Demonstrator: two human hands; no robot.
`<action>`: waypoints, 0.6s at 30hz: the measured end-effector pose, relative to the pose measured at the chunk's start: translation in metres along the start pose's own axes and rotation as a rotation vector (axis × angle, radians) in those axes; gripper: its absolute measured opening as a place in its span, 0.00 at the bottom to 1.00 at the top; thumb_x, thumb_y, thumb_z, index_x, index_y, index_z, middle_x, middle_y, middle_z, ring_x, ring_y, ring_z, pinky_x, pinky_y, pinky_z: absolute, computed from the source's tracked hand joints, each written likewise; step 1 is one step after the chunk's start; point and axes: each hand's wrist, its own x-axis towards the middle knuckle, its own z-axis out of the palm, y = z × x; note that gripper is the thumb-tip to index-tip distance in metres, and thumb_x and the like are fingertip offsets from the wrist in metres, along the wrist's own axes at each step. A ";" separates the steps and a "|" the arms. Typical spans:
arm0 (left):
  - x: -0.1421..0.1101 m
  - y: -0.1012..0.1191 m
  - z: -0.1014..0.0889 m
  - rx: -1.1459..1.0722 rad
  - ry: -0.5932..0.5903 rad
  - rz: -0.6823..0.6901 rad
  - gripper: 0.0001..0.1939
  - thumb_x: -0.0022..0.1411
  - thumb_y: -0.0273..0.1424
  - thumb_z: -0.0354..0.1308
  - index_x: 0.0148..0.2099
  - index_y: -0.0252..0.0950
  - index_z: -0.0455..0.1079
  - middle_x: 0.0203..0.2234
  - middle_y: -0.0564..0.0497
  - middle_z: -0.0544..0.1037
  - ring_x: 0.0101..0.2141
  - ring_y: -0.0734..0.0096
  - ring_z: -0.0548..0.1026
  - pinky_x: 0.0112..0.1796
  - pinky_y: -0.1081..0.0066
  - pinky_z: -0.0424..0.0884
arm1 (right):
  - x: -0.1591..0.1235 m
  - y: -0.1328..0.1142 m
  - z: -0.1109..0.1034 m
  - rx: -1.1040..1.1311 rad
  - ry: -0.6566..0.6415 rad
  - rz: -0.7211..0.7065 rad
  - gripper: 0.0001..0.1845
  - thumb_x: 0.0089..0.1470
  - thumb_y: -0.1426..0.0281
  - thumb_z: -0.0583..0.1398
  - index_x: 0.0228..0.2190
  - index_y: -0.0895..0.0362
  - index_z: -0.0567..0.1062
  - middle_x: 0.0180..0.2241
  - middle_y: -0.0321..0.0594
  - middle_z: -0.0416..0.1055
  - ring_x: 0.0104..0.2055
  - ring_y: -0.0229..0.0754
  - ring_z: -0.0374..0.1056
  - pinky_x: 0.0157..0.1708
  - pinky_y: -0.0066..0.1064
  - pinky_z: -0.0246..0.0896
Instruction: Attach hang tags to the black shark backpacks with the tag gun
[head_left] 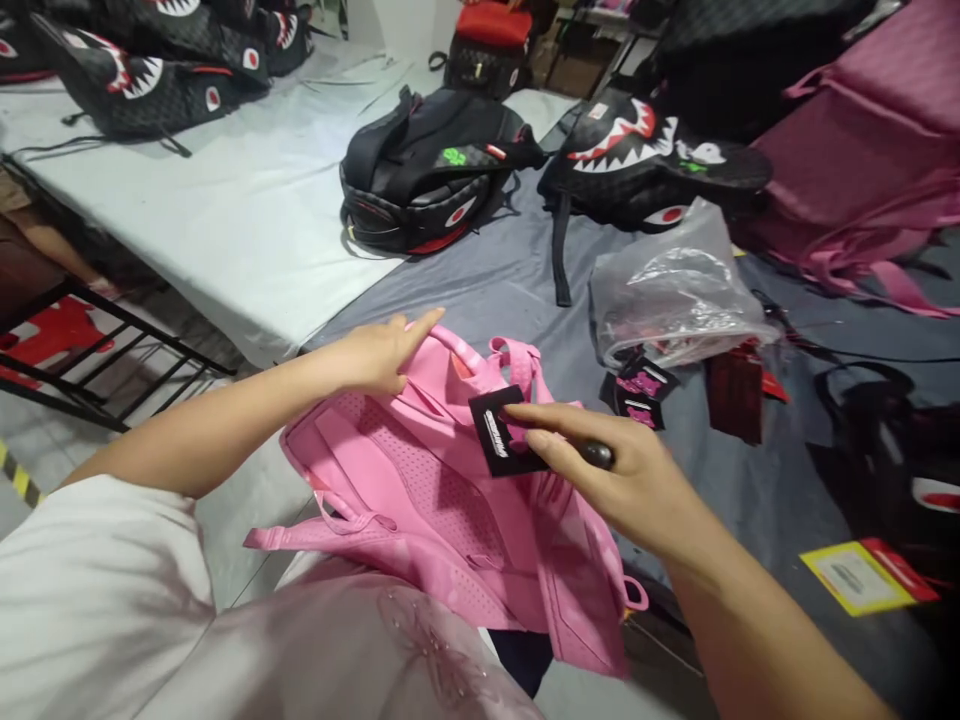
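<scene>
A pink backpack (pixel 442 500) lies back-side up at the near edge of the grey table (pixel 495 280), its mesh padding and straps facing me. My left hand (pixel 379 350) rests on its top edge by the pink carry handle (pixel 517 355), fingers stretched forward. My right hand (pixel 615 470) pinches a small black hang tag (pixel 501 430) with white lettering against the bag's upper part. A dark ring sits on one finger of that hand.
A clear plastic bag (pixel 675 290) with more tags lies just right of the backpack. Two black shark-mouth backpacks (pixel 431 170) (pixel 645 160) sit farther back. A magenta heap of bags (pixel 870 160) fills the right. A yellow-red card (pixel 862 575) lies at right. More shark backpacks (pixel 142 60) top left.
</scene>
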 end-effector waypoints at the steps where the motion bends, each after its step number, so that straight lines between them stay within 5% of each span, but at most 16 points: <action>1: 0.000 0.000 0.000 -0.005 -0.006 -0.005 0.52 0.57 0.31 0.57 0.73 0.40 0.25 0.55 0.37 0.66 0.46 0.55 0.74 0.42 0.66 0.67 | 0.004 -0.001 0.006 0.019 0.014 0.031 0.15 0.58 0.68 0.58 0.45 0.56 0.79 0.37 0.40 0.81 0.36 0.40 0.77 0.36 0.27 0.71; 5: 0.000 -0.002 0.001 -0.015 0.001 0.003 0.53 0.57 0.31 0.57 0.73 0.40 0.25 0.55 0.38 0.66 0.47 0.56 0.74 0.42 0.67 0.67 | 0.019 -0.006 0.035 0.011 0.106 0.065 0.22 0.56 0.70 0.60 0.53 0.55 0.74 0.33 0.38 0.80 0.31 0.39 0.75 0.35 0.28 0.69; 9: -0.001 -0.005 0.003 -0.028 0.031 0.035 0.52 0.57 0.31 0.57 0.73 0.40 0.26 0.54 0.39 0.68 0.46 0.55 0.74 0.40 0.67 0.66 | 0.036 -0.013 0.052 -0.087 0.153 0.072 0.09 0.57 0.71 0.58 0.35 0.55 0.79 0.33 0.39 0.79 0.33 0.41 0.73 0.35 0.29 0.65; 13: -0.002 -0.007 0.003 -0.075 0.040 0.060 0.51 0.57 0.31 0.56 0.74 0.39 0.28 0.53 0.38 0.68 0.46 0.52 0.74 0.41 0.65 0.67 | 0.045 -0.016 0.059 -0.245 0.087 0.124 0.10 0.55 0.73 0.57 0.33 0.55 0.79 0.35 0.42 0.78 0.38 0.44 0.72 0.39 0.33 0.62; 18: 0.000 -0.016 0.005 -0.106 0.045 0.099 0.51 0.57 0.32 0.56 0.74 0.41 0.27 0.55 0.39 0.67 0.47 0.53 0.74 0.43 0.65 0.66 | 0.051 -0.023 0.067 -0.304 -0.040 0.231 0.11 0.57 0.73 0.55 0.33 0.55 0.78 0.30 0.39 0.78 0.31 0.42 0.70 0.30 0.28 0.55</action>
